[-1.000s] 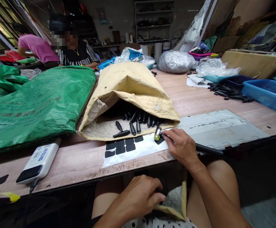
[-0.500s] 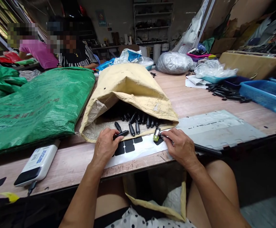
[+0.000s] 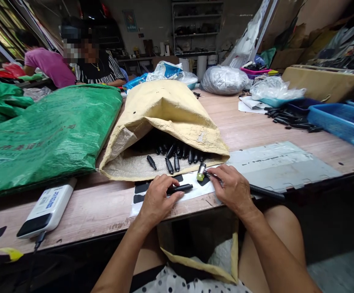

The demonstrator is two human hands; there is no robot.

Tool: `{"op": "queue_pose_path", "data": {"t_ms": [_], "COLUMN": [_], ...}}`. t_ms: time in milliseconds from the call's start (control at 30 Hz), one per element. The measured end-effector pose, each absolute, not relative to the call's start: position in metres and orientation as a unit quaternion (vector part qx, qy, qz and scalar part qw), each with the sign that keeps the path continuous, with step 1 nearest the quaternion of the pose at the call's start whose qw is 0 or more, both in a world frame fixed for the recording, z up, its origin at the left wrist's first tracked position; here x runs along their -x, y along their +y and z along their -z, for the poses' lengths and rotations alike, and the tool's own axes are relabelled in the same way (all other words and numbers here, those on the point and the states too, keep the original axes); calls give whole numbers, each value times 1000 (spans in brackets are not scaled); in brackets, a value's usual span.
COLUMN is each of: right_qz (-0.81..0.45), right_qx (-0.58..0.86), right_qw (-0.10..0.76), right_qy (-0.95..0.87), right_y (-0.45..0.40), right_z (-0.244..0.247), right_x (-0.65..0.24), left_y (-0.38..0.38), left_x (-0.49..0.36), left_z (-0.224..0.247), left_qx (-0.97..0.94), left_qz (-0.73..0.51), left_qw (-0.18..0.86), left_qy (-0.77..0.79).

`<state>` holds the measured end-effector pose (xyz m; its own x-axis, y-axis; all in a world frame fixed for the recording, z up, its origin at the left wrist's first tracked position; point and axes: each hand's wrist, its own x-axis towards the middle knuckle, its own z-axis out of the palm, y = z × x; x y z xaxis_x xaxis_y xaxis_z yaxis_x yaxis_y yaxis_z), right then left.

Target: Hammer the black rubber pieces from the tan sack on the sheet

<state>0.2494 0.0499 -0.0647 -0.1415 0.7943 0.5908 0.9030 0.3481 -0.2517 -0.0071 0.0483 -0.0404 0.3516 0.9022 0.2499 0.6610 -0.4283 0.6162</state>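
Tan woven fabric makes up the open sack (image 3: 164,95) at twelve o'clock from the white sheet (image 3: 199,188) in front of you, its mouth facing you and black tubular pieces (image 3: 176,162) inside: a few lie loose near the lip on the pale lining, while more crowd the shadow behind, too dark to count. Your left hand (image 3: 160,196) pinches one black tube (image 3: 180,188) between thumb and fingers, over the sheet and just outside that mouth. Your right hand (image 3: 233,188) is closed around a hammer (image 3: 201,172), its metal head with a yellow-green tip pointing to your nine o'clock beside the lip. At six o'clock, between your knees, a second sack (image 3: 235,256) gapes open, yellow-edged and pale inside, its depth too dark to read. The green sack (image 3: 48,130) lies at ten o'clock, and what fills it is hidden. At one o'clock sits a bulging clear bag (image 3: 225,80) of greyish stuff; at two, a teal tray (image 3: 282,102) with crumpled clear plastic (image 3: 277,88) on it, a heap of black parts (image 3: 292,121) on the tabletop (image 3: 240,122), and a blue basket (image 3: 341,125) beyond them
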Motion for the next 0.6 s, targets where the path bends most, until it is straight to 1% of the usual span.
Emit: {"op": "queue_pose_path", "data": {"t_ms": [233,300,367,467,533,600], "right_qz": [75,70,55,3,-36,-64], "right_qx": [542,531,514,473,454,452], "right_qw": [315,335,375,426,428,411], "right_qy": [-776,-775,-769,-771,-780,-789], "right_y": [51,49,44,36,31,27], "right_z": [59,50,38,25,21,20], "right_x": [-252,-249,-244,-231,-223,-216], "left_y": [52,51,50,50,50,51], "left_x": [10,10,11,12,13,14], "left_z": [40,39,39,41,42,43], "left_qx": [-785,-781,-779,-778,-777,-776], "left_qz": [-283,-286,-289,-298,-304,-306], "left_qw": [246,251,255,257,259,259], "left_qy": [493,496,495,489,487,487]}}
